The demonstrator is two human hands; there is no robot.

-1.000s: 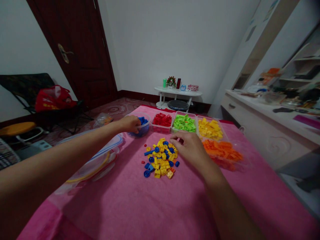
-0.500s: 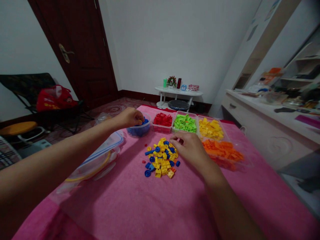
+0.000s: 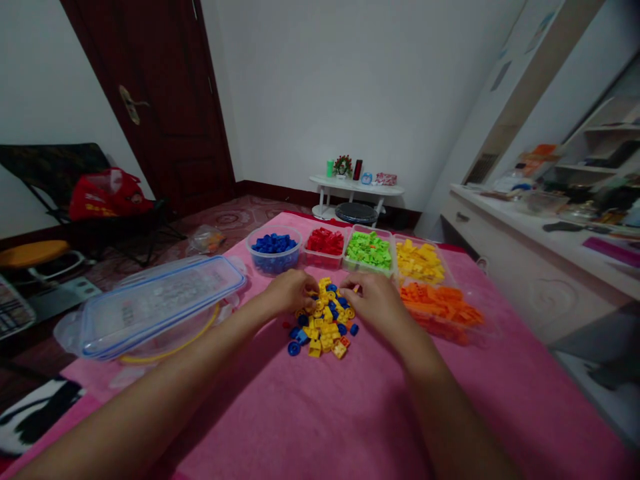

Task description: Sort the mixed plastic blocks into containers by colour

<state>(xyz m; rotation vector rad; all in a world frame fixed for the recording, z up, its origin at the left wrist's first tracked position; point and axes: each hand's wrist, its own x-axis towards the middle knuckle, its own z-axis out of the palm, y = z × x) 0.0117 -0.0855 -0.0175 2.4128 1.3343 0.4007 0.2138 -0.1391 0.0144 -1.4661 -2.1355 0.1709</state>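
Note:
A mixed pile of yellow and blue toy building blocks [image 3: 326, 327], with some round wheel-like pieces and a few orange ones, lies on the pink cloth [image 3: 300, 413]. At its left edge my left hand [image 3: 291, 292] has curled fingers closed in among the pieces; what they grip is hidden. My right hand [image 3: 375, 297] touches the pile's right side, thumb and fingers bent together, and anything between them is too small to make out. Just beyond my left hand stands a round clear bowl of blue blocks [image 3: 274, 244].
Behind the pile are clear tubs of red blocks [image 3: 325, 241], green blocks [image 3: 369, 249] and yellow blocks [image 3: 419, 260]. Orange blocks [image 3: 440, 304] fill another tub at right. Stacked clear lids [image 3: 165, 300] lie at left. A white cabinet [image 3: 520, 247] stands on the right.
My left hand has moved from the blue-block bowl down and right to the pile. My right hand stays by the pile with only a slight shift.

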